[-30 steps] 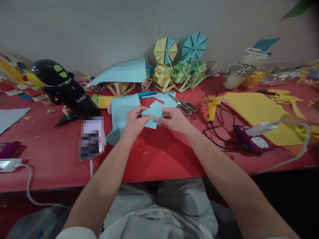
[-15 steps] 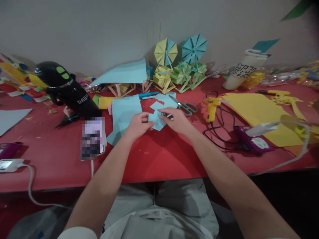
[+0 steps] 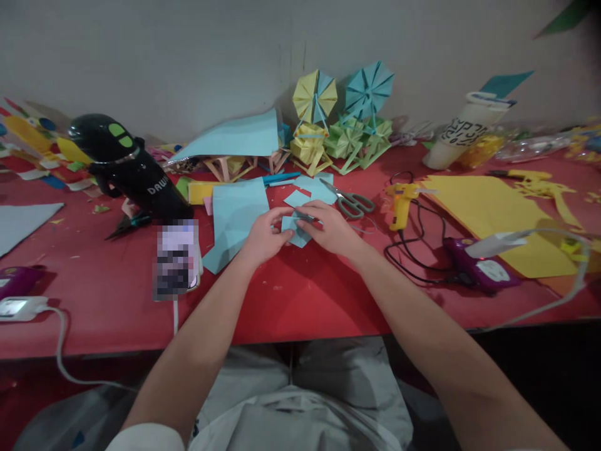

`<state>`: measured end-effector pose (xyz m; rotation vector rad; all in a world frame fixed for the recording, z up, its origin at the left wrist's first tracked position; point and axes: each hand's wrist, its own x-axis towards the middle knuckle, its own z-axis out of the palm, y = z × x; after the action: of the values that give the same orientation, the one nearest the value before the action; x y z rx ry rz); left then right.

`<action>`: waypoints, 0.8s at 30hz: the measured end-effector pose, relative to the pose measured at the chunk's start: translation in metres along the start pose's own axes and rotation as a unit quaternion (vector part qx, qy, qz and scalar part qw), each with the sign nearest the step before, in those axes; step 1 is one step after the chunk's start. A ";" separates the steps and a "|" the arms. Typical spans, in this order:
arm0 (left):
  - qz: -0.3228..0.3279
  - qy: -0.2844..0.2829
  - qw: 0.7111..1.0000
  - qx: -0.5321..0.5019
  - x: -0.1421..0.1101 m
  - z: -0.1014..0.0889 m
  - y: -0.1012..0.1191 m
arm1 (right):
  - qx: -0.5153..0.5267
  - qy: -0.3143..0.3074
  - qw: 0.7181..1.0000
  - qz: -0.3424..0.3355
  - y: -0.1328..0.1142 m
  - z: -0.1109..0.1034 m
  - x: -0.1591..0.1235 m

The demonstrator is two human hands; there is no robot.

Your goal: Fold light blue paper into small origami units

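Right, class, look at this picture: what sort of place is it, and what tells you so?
Probably a papercraft work table, though whether at home or in a workshop is unclear. The signs are the scissors, the yellow glue gun and the folded blue paper wheel.

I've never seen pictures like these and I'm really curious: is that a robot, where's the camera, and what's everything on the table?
There's no robot here, just a person's bare hands. Every picture comes from one camera on the person's head, looking forward and down. The left hand and right hand hold a small blue paper between them. On the red table lie scissors, a yellow glue gun and yellow sheets. Behind them stand folded paper wheels. The screen at the left is too blurred to read.
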<state>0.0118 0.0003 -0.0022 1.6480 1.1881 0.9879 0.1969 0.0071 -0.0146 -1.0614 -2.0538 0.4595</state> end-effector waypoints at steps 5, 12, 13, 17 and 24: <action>-0.006 0.010 1.000 0.006 0.001 0.001 -0.003 | 0.000 0.008 1.000 0.002 -0.001 0.000 0.000; -0.030 0.006 0.999 -0.039 -0.001 0.003 0.001 | 0.018 0.028 0.999 -0.009 -0.004 -0.002 0.000; -0.030 0.008 0.999 -0.039 0.000 0.003 0.001 | 0.021 0.026 0.999 -0.006 -0.005 -0.003 0.000; 0.011 0.029 1.000 0.000 0.003 0.002 -0.003 | 0.052 0.019 0.998 0.007 -0.010 -0.003 0.000; 0.030 0.024 0.999 0.038 0.006 0.000 -0.005 | 0.141 0.039 0.987 0.063 -0.017 -0.004 0.001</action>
<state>0.0118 0.0074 -0.0063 1.7364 1.2284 1.0358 0.1912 -0.0023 -0.0012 -1.0225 -1.7957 0.7386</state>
